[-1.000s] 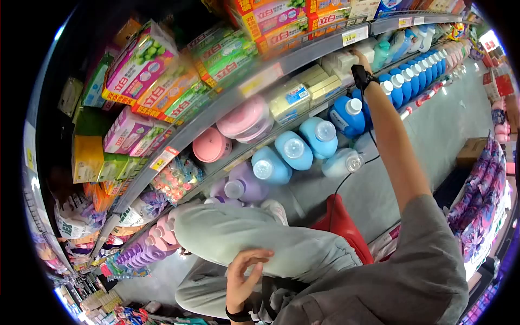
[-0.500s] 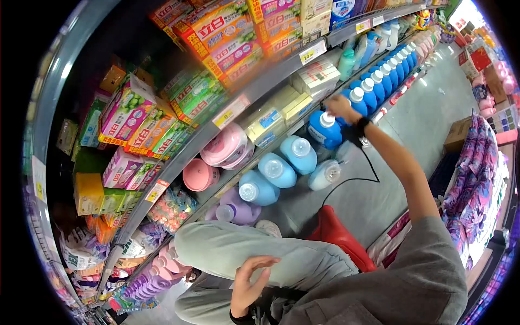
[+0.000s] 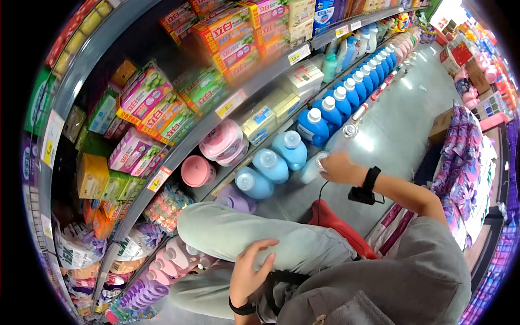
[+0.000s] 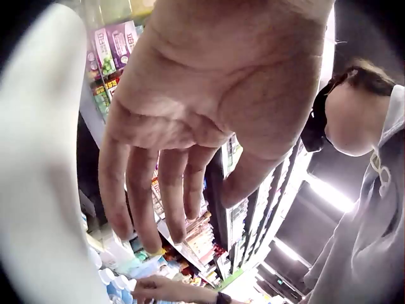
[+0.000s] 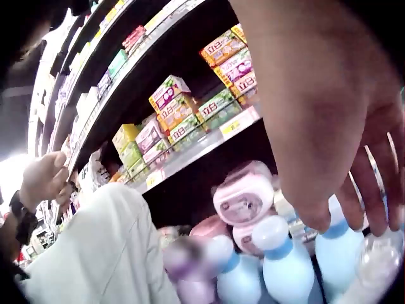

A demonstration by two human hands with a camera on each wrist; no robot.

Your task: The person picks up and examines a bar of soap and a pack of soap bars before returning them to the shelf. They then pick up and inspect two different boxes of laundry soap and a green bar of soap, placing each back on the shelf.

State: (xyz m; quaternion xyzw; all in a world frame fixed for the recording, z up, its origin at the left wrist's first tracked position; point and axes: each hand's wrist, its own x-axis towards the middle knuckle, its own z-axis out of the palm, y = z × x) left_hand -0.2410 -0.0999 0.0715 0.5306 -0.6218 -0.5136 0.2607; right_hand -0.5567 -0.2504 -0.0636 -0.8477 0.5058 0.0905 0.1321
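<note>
In the head view my right hand is at the clear cap of a whitish bottle standing on the floor. The right wrist view shows its fingers extended and spread above a clear cap. A second pale, clear-capped bottle stands just beyond that hand. Light blue bottles line up to the left along the shelf's foot. My left hand is over my thigh, thumb apart from the loosely extended fingers. Its palm faces the left wrist camera and holds nothing.
Dark blue white-capped bottles run in a row along the lower shelf. Above are pink tubs and boxed soaps. A red object lies by my leg, with a thin cable near it. Purple floral packs stand at right.
My right hand has come back from the white boxes on the lower shelf, past the dark blue bottles, to the whitish bottle. The left hand stays over the thigh. The head view has shifted slightly.
</note>
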